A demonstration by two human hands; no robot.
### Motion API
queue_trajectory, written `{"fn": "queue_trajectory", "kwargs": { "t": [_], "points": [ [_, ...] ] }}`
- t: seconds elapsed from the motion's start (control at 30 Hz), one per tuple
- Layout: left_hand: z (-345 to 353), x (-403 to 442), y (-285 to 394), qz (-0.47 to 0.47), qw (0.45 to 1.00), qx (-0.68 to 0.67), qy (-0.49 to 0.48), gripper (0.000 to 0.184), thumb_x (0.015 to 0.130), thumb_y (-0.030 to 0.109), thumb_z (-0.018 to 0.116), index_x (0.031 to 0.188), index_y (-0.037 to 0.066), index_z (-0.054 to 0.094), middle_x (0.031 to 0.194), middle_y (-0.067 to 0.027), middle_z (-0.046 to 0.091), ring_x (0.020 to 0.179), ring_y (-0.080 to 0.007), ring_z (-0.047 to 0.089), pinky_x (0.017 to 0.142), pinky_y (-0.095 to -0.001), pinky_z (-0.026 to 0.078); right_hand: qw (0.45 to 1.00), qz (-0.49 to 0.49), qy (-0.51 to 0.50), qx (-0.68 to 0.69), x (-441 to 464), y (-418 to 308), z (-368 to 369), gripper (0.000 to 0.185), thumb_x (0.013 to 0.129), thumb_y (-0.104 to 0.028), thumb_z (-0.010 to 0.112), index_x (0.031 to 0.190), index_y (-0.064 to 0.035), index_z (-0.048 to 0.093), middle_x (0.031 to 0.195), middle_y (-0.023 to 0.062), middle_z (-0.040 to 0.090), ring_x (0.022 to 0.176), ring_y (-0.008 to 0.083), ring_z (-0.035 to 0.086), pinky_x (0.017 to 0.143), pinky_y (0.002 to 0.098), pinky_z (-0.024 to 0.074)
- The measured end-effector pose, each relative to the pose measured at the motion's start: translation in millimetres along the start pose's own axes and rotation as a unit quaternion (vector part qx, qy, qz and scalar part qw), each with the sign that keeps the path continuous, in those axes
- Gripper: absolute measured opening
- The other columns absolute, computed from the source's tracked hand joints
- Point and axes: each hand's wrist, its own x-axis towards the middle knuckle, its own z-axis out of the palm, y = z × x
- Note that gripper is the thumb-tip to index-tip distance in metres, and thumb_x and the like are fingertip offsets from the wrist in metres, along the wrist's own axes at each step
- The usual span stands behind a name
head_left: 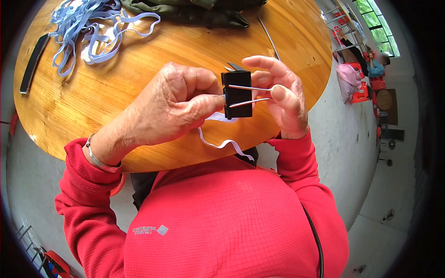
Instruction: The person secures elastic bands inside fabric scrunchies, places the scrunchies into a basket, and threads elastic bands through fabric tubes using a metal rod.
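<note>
Nearest is the red long-sleeved top (232, 208) of the person, with a pale printed logo. At the near edge of the oval, varnished wooden table (176, 44), a narrow white fabric band (223, 145) trails in a wavy line below the hands. Above the table's near part, the black binder clip with silver wire handles (239, 95) is between both hands. The left hand (171, 104) pinches closed at the clip's left edge, thumb against curled fingers. The right hand (283, 99) is partly open, its thumb at the ends of the wire handles, which point right. A dark, pointed metal piece (235, 66) shows just beyond the clip. Farther left lie a flat black strip (34, 65) and a tangled heap of pale blue bands (76, 22); at the far side is dark green cloth (199, 11), with a thin metal rod (269, 37) to its right.
</note>
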Motion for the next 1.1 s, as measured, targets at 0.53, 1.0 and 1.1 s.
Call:
{"fn": "queue_trajectory", "kwargs": {
  "t": [0.53,1.0,1.1],
  "points": [
    [-9,8,-5,0.07,0.997,0.041,-0.007,0.058,0.082,0.036,0.064,0.124,-0.001,0.048,0.117,-0.0137,0.056,0.11,-0.0212,0.053,0.095,-0.0374,0.04,0.996,0.01,0.033,0.083,-10,8,-36,0.062,0.084,-0.042,0.055,0.123,0.0052,0.044,0.103,0.0177,0.061,0.084,0.0208,0.062,0.073,0.0314,0.0519],
    [16,50,-12,0.037,0.994,0.1,-0.001,0.032,0.079,0.012,0.068,0.11,0.004,0.06,0.112,-0.0065,0.06,0.106,-0.0153,0.053,0.092,-0.0318,0.041,0.981,-0.014,0.036,0.19,-26,9,-92,0.051,0.088,-0.038,0.052,0.12,0.0014,0.048,0.105,0.015,0.063,0.086,0.02,0.062,0.065,0.0307,0.0488],
    [24,68,-17,0.025,0.999,0.002,-0.02,0.015,0.082,0.006,0.064,0.097,0.002,0.063,0.101,-0.0073,0.064,0.095,-0.0127,0.058,0.086,-0.0277,0.046,0.978,-0.021,0.106,0.177,-31,1,-94,0.05,0.086,-0.039,0.053,0.117,0.0006,0.05,0.087,0.0124,0.064,0.07,0.0165,0.062,0.059,0.0261,0.0475]
  ]
}}
